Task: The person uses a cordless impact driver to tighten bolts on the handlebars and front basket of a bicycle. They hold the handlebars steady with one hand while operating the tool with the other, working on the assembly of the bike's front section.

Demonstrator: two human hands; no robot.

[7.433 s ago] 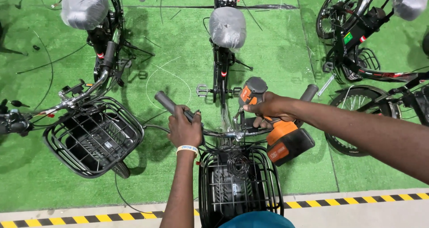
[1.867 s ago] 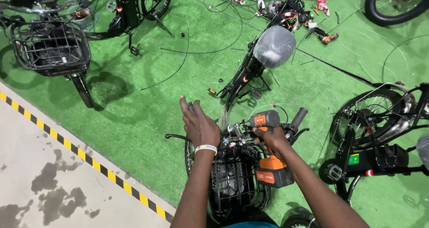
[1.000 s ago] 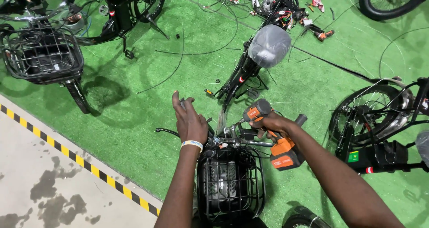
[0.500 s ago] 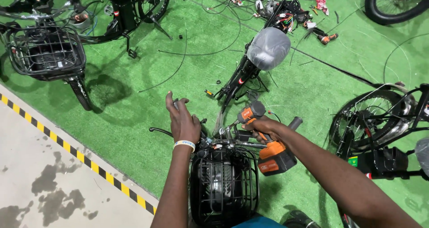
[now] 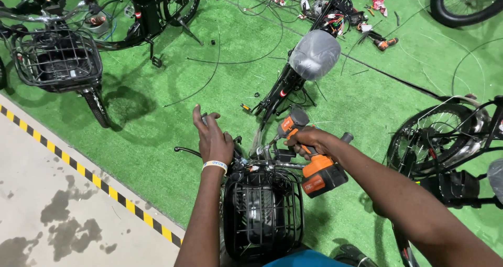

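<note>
Closest to me sits the black wire basket (image 5: 262,214), and just past it the handlebar (image 5: 272,165) I'm working on. My left hand (image 5: 212,138) rests over its left grip to steady it, fingers loosely curled; my right hand (image 5: 309,141) is clamped around the orange drill (image 5: 309,159), nose angled at the stem. Beyond, a wrapped saddle (image 5: 314,55) stands on green turf (image 5: 157,115).

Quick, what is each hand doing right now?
Left hand: closed around the left handlebar grip of the bike with the black basket.
Right hand: closed, holding the orange cordless drill at the handlebar.
</note>
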